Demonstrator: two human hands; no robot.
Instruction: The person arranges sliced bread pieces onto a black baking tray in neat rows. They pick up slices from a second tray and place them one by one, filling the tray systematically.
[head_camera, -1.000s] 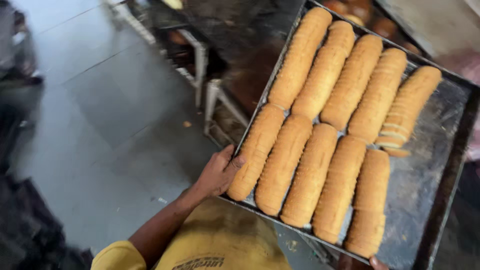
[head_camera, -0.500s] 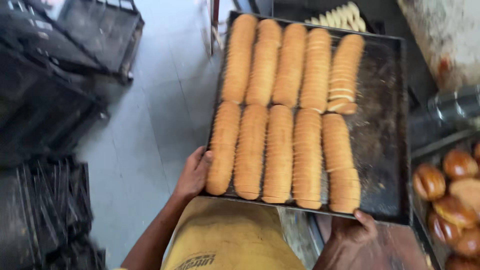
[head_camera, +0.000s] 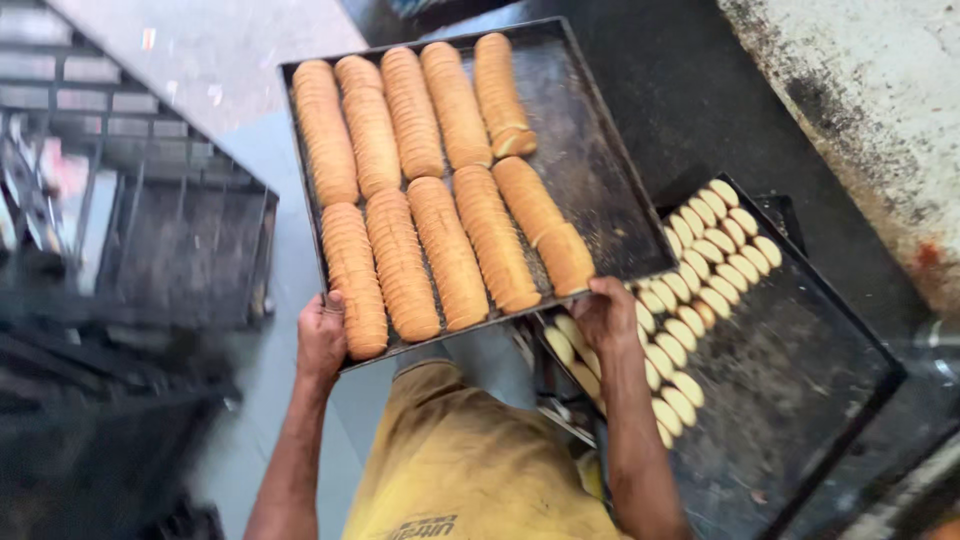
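Over grey concrete floor (head_camera: 250, 150) I hold a dark rectangular metal baking tray (head_camera: 590, 170) of golden sliced rusk loaves (head_camera: 440, 200), left hand (head_camera: 322, 340) and right hand (head_camera: 603, 312) each in a closed grip on its near edge (paler biscuits (head_camera: 700, 270) lie on another tray just beneath).

sliced loaves (head_camera: 430, 190) on tray (head_camera: 590, 160) (second tray (head_camera: 800, 380) right)

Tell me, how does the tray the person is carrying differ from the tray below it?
The carried tray is held up by the left hand and right hand; the lower tray rests underneath, partly covered. The carried tray holds long golden-brown rows of biscuits; the lower tray holds smaller, paler pieces. Both are dark, rectangular metal trays, each partly bare.
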